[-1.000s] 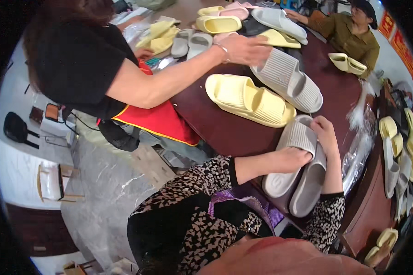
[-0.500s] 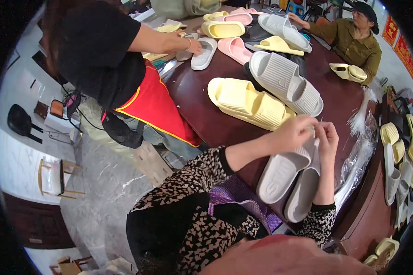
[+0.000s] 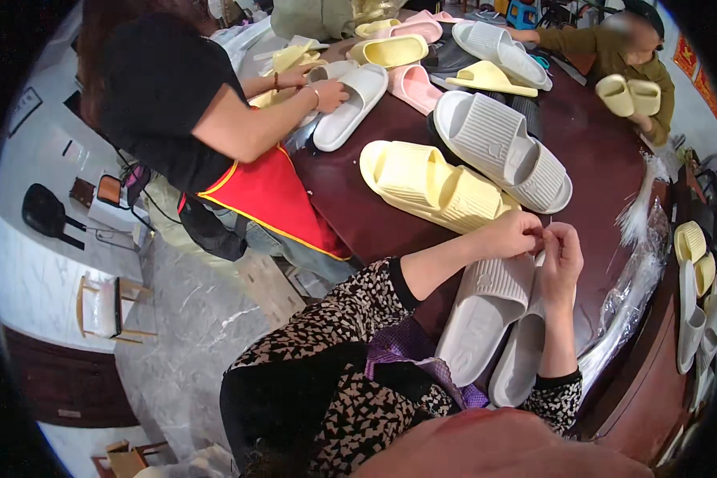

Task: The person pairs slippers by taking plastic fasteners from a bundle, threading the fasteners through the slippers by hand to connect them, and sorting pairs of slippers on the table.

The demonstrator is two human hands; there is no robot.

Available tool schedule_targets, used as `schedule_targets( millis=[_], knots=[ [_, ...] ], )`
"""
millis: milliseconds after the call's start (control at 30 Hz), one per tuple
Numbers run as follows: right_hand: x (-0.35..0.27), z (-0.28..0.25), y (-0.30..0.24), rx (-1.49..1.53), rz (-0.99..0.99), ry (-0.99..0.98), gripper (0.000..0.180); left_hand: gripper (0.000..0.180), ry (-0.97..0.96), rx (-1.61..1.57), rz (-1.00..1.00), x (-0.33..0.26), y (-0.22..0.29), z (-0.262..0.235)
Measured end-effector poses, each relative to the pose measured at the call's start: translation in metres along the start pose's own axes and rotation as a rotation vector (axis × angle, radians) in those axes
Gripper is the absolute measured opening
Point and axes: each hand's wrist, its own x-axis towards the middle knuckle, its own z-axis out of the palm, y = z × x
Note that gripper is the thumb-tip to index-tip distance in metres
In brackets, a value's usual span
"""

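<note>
Left hand (image 3: 508,236) and right hand (image 3: 563,253) meet over grey slippers (image 3: 474,331) at the near edge of the counter (image 3: 597,155)
The hands are together, each pinched closed above the toe ends, perhaps for fine control; anything thin between them is too small to make out; the slippers lie side by side, heels toward the person, seemingly to bring both straps within easy reach; just beyond, a yellow pair (image 3: 410,175) and a larger-looking grey pair (image 3: 490,135) lie toward the middle, likely clear of the forearms; plastic strips (image 3: 631,275) run along the right edge, apparently near to hand; at the left edge a co-worker (image 3: 167,88) handles a pale slipper (image 3: 360,103).
</note>
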Motion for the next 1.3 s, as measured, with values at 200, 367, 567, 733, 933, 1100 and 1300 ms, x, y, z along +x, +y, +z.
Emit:
schedule_targets(
  millis=[200,367,567,733,933,1100,1300],
  knots=[
    [0.002,0.008,-0.004,-0.103,-0.176,0.009,0.004,0.010,0.065,-0.152,-0.003,-0.006,-0.006,-0.003],
    [0.003,-0.014,0.003,-0.128,-0.074,0.019,0.003,0.010,0.091,-0.394,-0.074,0.012,-0.006,0.004],
    [0.007,0.004,-0.004,-0.181,-0.063,0.097,0.007,0.010,0.119,-0.434,-0.115,0.004,0.006,-0.012],
    [-0.003,-0.009,-0.007,-0.208,-0.080,0.100,0.006,0.010,0.123,-0.492,-0.027,0.003,0.001,-0.001],
    [-0.007,-0.004,-0.003,-0.247,-0.098,0.098,0.004,0.012,0.104,-0.475,0.017,-0.002,-0.002,-0.005],
    [-0.006,-0.002,0.001,-0.311,-0.189,0.122,0.003,0.009,0.128,-0.482,0.028,-0.002,-0.002,-0.005],
    [-0.006,-0.004,-0.001,-0.279,-0.146,0.099,0.003,0.009,0.131,-0.440,0.031,0.001,-0.002,-0.004]
  ],
)
